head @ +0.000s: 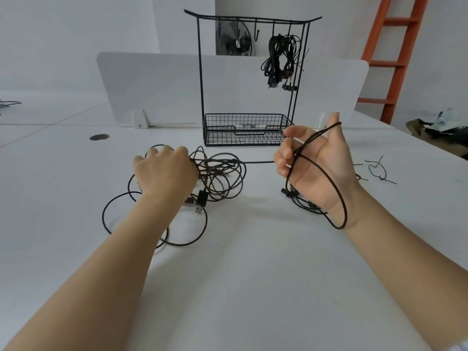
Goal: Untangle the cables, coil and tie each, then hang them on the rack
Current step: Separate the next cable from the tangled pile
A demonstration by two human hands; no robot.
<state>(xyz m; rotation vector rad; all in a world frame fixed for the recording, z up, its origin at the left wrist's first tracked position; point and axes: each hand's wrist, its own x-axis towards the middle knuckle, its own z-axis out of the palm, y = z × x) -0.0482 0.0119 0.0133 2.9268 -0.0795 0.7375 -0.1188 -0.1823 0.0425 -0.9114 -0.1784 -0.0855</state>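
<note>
A tangle of black cables (217,176) lies on the white table (253,262) in front of the black wire rack (253,21). My left hand (164,171) rests palm down on the tangle's left side, fingers curled into the strands. My right hand (314,163) is raised palm up to the right, with a black cable (336,198) looped around the thumb, fingers and wrist; a taut strand runs from it back to the tangle. Two tied coils (281,59) hang from hooks at the rack's right. USB plugs (198,206) lie by my left wrist.
The rack's wire basket (243,130) stands just behind the tangle. Loose black ties (378,171) lie on the table at the right. A white divider panel (152,84) stands behind the rack. An orange ladder (397,59) leans at the back right.
</note>
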